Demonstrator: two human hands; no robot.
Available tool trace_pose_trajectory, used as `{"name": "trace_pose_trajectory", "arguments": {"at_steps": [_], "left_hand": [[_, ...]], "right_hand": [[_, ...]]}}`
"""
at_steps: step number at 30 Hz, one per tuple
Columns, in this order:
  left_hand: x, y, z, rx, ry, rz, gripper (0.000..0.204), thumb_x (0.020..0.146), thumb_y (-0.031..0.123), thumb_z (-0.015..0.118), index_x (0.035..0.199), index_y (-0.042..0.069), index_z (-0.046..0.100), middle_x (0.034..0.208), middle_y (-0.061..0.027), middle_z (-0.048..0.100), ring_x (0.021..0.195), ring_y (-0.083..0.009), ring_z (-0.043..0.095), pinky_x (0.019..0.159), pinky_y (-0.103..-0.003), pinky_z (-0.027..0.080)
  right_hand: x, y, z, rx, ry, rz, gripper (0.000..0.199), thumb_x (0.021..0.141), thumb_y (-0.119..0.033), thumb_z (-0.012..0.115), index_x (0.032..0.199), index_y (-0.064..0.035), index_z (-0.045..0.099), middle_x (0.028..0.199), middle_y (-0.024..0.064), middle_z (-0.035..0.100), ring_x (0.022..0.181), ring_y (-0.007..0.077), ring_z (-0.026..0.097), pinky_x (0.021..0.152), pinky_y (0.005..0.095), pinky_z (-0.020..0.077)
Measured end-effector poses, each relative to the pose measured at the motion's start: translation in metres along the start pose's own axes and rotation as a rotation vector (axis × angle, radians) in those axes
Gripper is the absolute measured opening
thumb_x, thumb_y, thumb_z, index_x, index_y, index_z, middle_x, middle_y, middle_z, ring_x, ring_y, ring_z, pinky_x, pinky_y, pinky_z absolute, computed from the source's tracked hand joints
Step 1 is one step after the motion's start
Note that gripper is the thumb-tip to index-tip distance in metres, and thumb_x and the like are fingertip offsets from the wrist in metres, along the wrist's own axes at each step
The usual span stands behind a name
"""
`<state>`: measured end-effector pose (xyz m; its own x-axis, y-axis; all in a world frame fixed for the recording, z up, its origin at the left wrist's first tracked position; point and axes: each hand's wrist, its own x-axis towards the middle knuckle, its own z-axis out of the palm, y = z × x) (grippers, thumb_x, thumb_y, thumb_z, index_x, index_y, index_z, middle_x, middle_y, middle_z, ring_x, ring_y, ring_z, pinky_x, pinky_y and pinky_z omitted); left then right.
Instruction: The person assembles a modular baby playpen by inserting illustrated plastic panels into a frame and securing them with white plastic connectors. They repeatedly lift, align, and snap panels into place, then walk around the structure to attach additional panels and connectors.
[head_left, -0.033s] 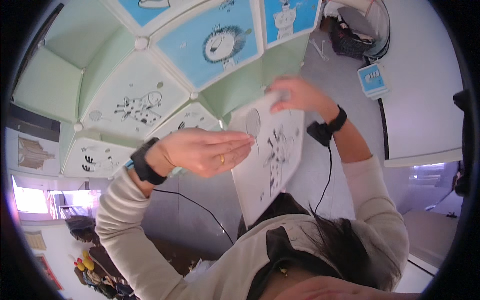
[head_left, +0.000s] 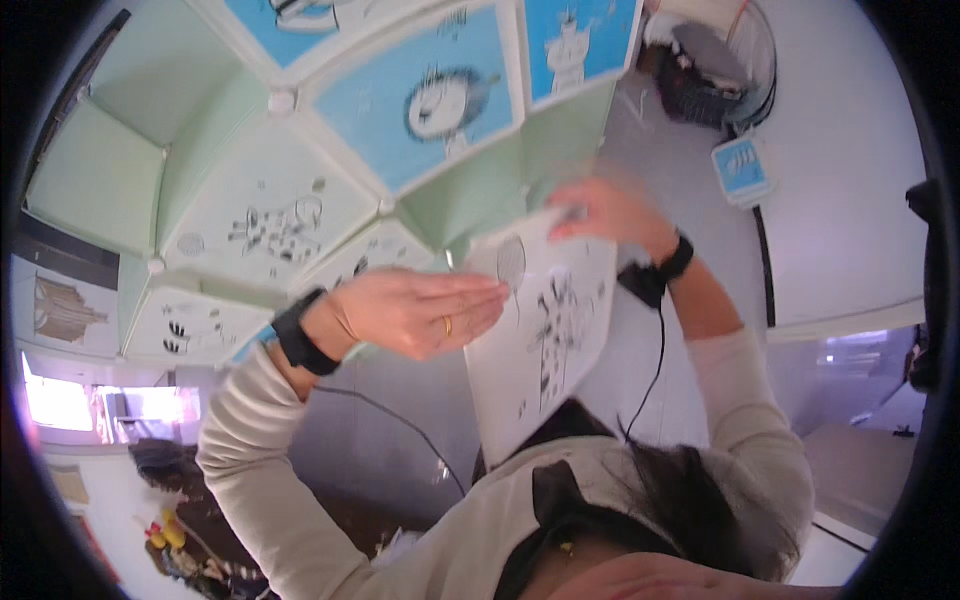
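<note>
A white panel (head_left: 510, 385) with a giraffe and a balloon drawn on it stands tilted in front of my body. My left hand (head_left: 425, 315), with a ring and a black wrist strap, is at its left edge. Those fingers lie straight and pressed together over the panel's face; the thumb is hidden. At the upper right corner, my right hand (head_left: 620, 215) has thumb and forefinger around the top edge. Motion blurs its other fingers. A black device on a cable (head_left: 655, 345) hangs at my right wrist.
Ahead and left stands a pale green cube cabinet (head_left: 225, 150) with animal-printed doors and white round connectors (head_left: 283, 100). Several blue-printed panels (head_left: 742, 170) lie at the right beside a white surface (head_left: 840, 220). A round mesh basket (head_left: 700, 75) sits at the far right.
My right hand has moved slightly right and down, with its fingers shifting at the panel's corner. The panel and my left hand have shifted only a little.
</note>
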<state>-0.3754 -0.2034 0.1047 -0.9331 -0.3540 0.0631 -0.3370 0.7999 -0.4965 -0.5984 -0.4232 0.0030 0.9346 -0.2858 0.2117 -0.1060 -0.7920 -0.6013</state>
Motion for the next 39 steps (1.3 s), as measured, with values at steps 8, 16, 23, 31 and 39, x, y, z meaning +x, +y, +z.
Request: {"name": "trace_pose_trajectory", "arguments": {"at_steps": [8,16,23,31,39], "left_hand": [[0.0,0.032,0.147,-0.941,0.673,-1.339,0.044,0.081,0.007,0.066,0.123,0.001,0.056,0.136,-0.0179,0.047,0.127,-0.0262,0.045,0.104,-0.038,0.036],[0.032,0.068,0.255,-1.58,0.572,-1.803,0.028,0.084,0.02,0.07,0.104,0.001,0.068,0.092,-0.0038,0.07,0.08,-0.0121,0.062,0.074,-0.03,0.051],[-0.021,0.089,0.287,-1.825,1.212,-1.979,0.027,0.085,0.02,0.069,0.105,0.002,0.066,0.094,-0.0051,0.068,0.083,-0.0113,0.062,0.074,-0.029,0.051],[-0.019,0.089,0.336,-1.655,1.321,-2.128,0.028,0.084,0.021,0.07,0.104,0.003,0.066,0.093,-0.0048,0.069,0.083,-0.011,0.061,0.078,-0.028,0.049],[-0.004,0.123,0.443,-1.006,1.424,-2.423,0.053,0.089,0.026,0.065,0.129,0.0,0.042,0.124,-0.0133,0.053,0.114,-0.0196,0.049,0.094,-0.033,0.041]], "right_hand": [[-0.04,0.061,0.008,0.214,0.325,0.3,0.031,0.082,-0.025,0.072,0.105,-0.005,0.067,0.092,0.0112,0.069,0.076,0.0152,0.065,0.067,0.0292,0.0517],[-0.027,0.087,0.004,-0.148,0.184,0.226,0.029,0.076,-0.024,0.075,0.099,-0.007,0.068,0.086,0.0114,0.066,0.078,0.0266,0.064,0.068,0.0338,0.0513],[-0.052,0.199,-0.014,0.358,0.121,0.805,0.044,0.08,-0.021,0.071,0.119,-0.004,0.058,0.116,0.0113,0.062,0.107,0.0209,0.058,0.09,0.0319,0.0459],[-0.002,0.308,0.086,0.968,-0.166,0.771,0.05,0.078,-0.002,0.067,0.125,0.0015,0.049,0.12,0.0094,0.058,0.11,0.0219,0.056,0.096,0.0348,0.0441],[0.017,0.377,0.15,0.774,-0.056,0.658,0.037,0.077,0.002,0.069,0.113,-0.0002,0.061,0.106,0.0068,0.065,0.097,0.0153,0.059,0.089,0.0299,0.0455]]}}
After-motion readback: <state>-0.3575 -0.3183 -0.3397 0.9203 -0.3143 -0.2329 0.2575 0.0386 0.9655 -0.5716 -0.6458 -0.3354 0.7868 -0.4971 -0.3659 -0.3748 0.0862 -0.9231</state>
